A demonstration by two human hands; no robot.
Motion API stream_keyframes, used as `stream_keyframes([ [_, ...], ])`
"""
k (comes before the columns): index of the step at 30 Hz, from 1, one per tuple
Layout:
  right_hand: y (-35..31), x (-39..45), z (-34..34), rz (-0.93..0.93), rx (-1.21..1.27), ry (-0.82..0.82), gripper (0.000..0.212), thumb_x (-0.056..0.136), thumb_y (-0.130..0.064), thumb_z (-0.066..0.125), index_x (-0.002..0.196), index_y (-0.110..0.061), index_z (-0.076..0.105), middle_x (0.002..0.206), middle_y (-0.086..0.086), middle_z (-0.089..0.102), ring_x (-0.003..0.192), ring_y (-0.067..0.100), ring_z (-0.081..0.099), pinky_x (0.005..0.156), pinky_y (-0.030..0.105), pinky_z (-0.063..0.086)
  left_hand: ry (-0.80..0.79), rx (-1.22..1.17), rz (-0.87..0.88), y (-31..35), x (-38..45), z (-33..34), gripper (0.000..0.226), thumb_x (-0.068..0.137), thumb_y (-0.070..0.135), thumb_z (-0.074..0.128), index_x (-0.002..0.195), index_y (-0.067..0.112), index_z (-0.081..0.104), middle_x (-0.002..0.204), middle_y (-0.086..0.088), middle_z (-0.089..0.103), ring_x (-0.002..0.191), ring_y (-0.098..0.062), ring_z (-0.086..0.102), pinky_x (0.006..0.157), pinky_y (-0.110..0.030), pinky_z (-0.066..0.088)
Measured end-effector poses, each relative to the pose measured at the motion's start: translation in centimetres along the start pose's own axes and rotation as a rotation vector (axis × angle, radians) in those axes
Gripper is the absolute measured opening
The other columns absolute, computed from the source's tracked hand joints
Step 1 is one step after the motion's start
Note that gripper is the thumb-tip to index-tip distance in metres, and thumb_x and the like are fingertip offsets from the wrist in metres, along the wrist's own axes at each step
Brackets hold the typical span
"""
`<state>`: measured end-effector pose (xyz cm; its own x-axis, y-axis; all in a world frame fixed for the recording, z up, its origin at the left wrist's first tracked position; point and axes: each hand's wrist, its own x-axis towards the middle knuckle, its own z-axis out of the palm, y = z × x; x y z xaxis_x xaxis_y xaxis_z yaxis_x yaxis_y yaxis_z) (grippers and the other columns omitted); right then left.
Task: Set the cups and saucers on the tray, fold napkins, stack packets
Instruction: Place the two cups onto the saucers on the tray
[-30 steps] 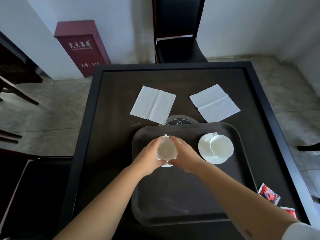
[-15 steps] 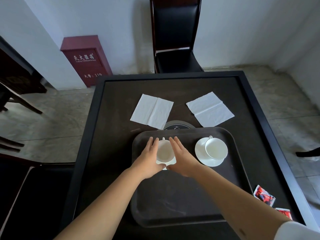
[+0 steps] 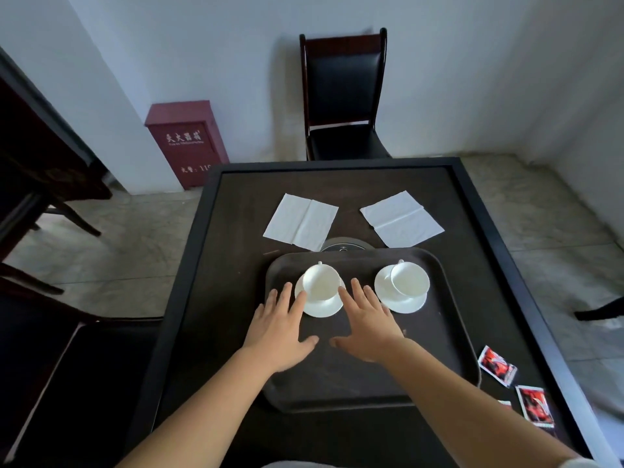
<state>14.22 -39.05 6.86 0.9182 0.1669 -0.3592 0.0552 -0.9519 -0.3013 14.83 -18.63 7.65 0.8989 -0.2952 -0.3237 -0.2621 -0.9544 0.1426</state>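
Both hands are spread flat, nothing held: left hand [image 3: 282, 327] at 7 o'clock, right hand [image 3: 368, 324] at 5 o'clock of the left cup [image 3: 320, 282] on the tray [image 3: 439, 332].

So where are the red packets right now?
In the head view, the red packets lie on the table at the near right, just off the tray.

A dark square wooden table with a raised black rim [image 3: 189, 265] fills the middle; a round grey disc set in its top [image 3: 342, 244] shows at the centre, partly covered. Beyond it stands a black padded chair with a dark red wooden frame [image 3: 342, 96] against the pale wall [image 3: 472, 62]; left of the chair sits a dark red metal cabinet with white characters [image 3: 185, 140] — on the grey tiled floor [image 3: 111, 251].
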Motion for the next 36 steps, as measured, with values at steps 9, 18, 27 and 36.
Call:
stream_keyframes([
  [9, 0.6, -3.6, 1.1, 0.008, -0.052, -0.022, 0.109, 0.069, -0.087, 0.045, 0.149, -0.039, -0.012, 0.161, -0.002, -0.021, 0.147, 0.027, -0.016, 0.116, 0.055, 0.006, -0.063, 0.021, -0.070, 1.3, -4.4, 0.9, 0.094, 0.085, 0.073, 0.041, 0.154, 0.030, -0.007, 0.163, -0.006, -0.015, 0.149, -0.031, -0.007, 0.117, -0.054, 0.010],
  [18, 0.7, -4.9, 1.0, -0.058, -0.090, -0.030, 0.109, 0.072, -0.083, 0.049, 0.150, -0.037, -0.011, 0.161, -0.001, -0.021, 0.148, 0.027, -0.015, 0.116, 0.055, 0.007, -0.014, -0.030, -0.094, 2.7, -5.7, 0.3, 0.092, 0.085, 0.073, 0.041, 0.154, 0.030, -0.002, 0.164, -0.004, -0.011, 0.150, -0.030, -0.005, 0.117, -0.055, 0.013],
  [27, 0.5, -2.6, -1.6, -0.131, -0.042, 0.044, 0.099, 0.081, -0.070, 0.056, 0.153, -0.031, 0.000, 0.163, 0.002, -0.009, 0.149, 0.026, -0.004, 0.116, 0.050, 0.016, 0.076, -0.076, -0.095, 3.4, -3.3, -1.3, 0.088, 0.086, 0.071, 0.043, 0.153, 0.028, 0.006, 0.164, -0.007, 0.000, 0.149, -0.031, 0.003, 0.116, -0.053, 0.018],
  [36, -1.2, 4.8, -4.1, -0.102, 0.080, 0.123, 0.081, 0.088, -0.053, 0.059, 0.152, -0.024, 0.018, 0.163, 0.004, 0.009, 0.148, 0.026, 0.008, 0.113, 0.049, 0.026, 0.158, -0.158, -0.076, 0.0, 3.4, -3.6, 0.076, 0.088, 0.065, 0.047, 0.148, 0.024, 0.027, 0.159, -0.009, 0.022, 0.145, -0.029, 0.021, 0.111, -0.049, 0.032],
])
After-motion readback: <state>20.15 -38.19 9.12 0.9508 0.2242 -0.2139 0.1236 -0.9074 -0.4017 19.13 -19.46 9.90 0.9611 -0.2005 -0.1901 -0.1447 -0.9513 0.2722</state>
